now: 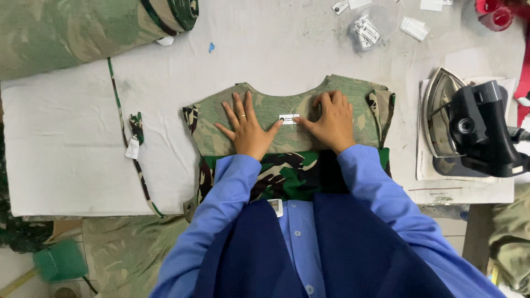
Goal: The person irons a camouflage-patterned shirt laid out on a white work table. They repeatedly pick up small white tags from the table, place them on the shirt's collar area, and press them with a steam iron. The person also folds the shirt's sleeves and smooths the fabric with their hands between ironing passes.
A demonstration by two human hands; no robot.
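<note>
A camouflage garment piece (287, 110) lies flat on the white padded table (72, 143), its curved neckline facing away from me. My left hand (247, 128) rests flat on it with fingers spread, a ring on one finger. My right hand (330, 121) presses on the cloth with fingers curled. Between the two hands sits a small white label (289, 118), touched by my left thumb and my right fingertips. A darker green camouflage layer (290, 174) shows under my blue sleeves.
An iron (469, 127) rests on its side at the right on a white pad. A roll of camouflage fabric (77, 27) lies at the top left. A thin camouflage strip with a tag (134, 144) lies left of the garment. A clear bag of labels (369, 28) sits at the top.
</note>
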